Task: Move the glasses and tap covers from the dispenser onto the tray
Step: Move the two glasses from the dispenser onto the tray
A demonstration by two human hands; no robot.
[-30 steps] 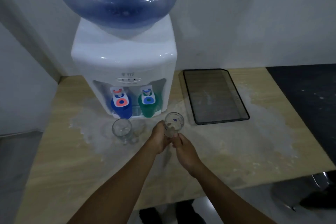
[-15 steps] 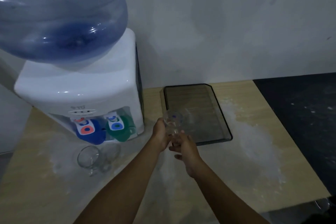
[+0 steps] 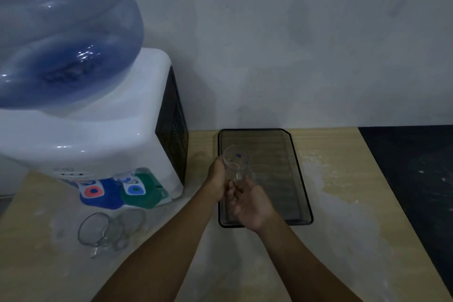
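Note:
A clear glass (image 3: 236, 163) with a small blue dot is held over the left part of the dark-rimmed tray (image 3: 297, 171). My left hand (image 3: 218, 179) grips its left side; my right hand (image 3: 252, 203) is just below it, fingertips at its base. A second clear glass (image 3: 94, 230) stands on the table in front of the white dispenser (image 3: 103, 140). On the dispenser's taps sit a blue cover (image 3: 99, 195) and a green cover (image 3: 143, 193).
A big blue water bottle (image 3: 61, 39) tops the dispenser at the left. The wooden table (image 3: 343, 203) has whitish patches. A dark surface (image 3: 416, 179) adjoins it on the right. A grey wall runs behind.
Both hands have carried the glass to the right, from in front of the dispenser to over the tray's left side. The view has swung right with them.

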